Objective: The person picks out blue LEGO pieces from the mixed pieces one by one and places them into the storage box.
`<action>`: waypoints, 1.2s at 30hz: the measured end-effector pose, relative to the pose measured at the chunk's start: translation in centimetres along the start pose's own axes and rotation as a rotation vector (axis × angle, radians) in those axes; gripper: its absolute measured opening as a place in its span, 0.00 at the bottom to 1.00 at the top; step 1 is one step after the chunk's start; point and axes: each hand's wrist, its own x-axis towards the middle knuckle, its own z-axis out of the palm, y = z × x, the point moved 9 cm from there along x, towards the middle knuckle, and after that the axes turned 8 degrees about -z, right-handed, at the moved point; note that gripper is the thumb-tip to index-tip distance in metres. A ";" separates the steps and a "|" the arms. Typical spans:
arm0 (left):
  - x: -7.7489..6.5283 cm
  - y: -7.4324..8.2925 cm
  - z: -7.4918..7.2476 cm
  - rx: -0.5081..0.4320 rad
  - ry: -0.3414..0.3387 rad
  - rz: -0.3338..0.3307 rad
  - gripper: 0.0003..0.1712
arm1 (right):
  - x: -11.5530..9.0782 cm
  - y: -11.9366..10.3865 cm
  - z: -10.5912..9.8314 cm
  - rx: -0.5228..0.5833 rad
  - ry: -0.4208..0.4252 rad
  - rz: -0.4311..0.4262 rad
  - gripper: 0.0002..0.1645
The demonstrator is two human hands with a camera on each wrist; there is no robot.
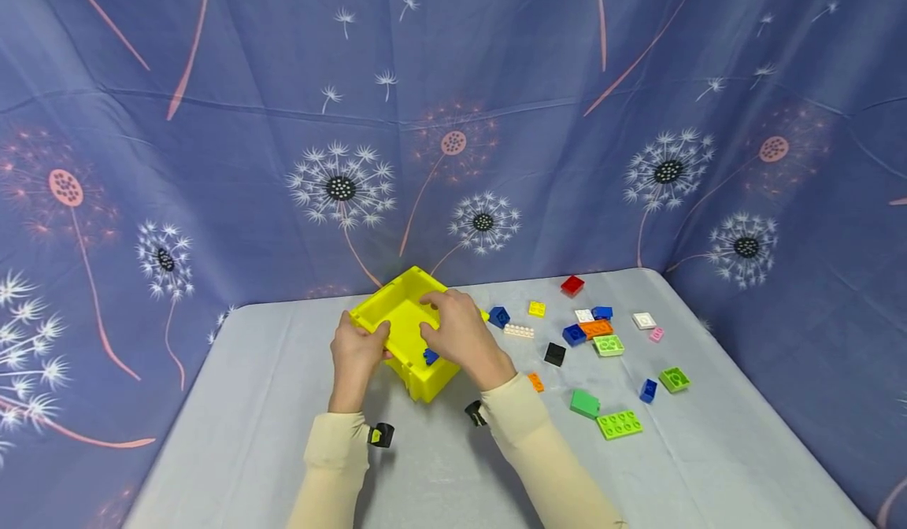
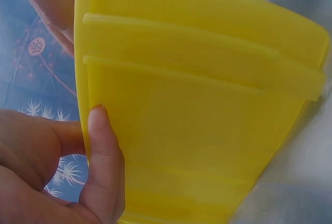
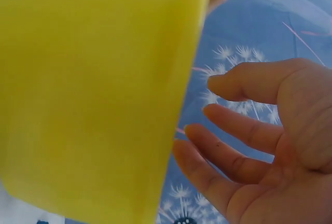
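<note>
Yellow box mid-table, tilted. Left hand pinches its 9 o'clock wall, thumb outside. Right hand over 3 o'clock rim, fingers loosely spread, gripping nothing. Bricks scattered at 3 o'clock. Looks like steadying step; next probably needs firmer right-hand grip.

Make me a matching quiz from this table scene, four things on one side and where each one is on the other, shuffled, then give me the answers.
Things:
1. yellow box
2. red brick
3. long green plate
4. left hand

Places:
A. farthest back among the loose bricks
B. tilted between both hands
C. nearest the camera among the loose bricks
D. gripping the box's left rim

Pairs: 1-B, 2-A, 3-C, 4-D
</note>
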 end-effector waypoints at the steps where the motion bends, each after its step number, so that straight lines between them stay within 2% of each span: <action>1: 0.0 0.0 0.0 -0.002 0.000 0.000 0.56 | -0.1 0.2 -0.4 0.005 0.010 0.007 0.22; 10: -0.1 0.4 -0.1 0.032 0.010 0.011 0.55 | -0.8 3.2 -4.6 0.035 0.161 0.088 0.24; 19: -0.2 0.2 -0.1 0.033 -0.011 0.006 0.55 | -2.3 7.8 -6.7 0.035 0.244 0.191 0.24; 26: -0.1 0.1 -0.1 0.041 -0.002 -0.010 0.54 | -2.0 11.4 -6.0 -0.001 0.188 0.261 0.27; 36: -0.2 0.1 -0.1 0.048 0.005 0.000 0.55 | -1.7 14.7 -3.0 0.003 0.062 0.339 0.31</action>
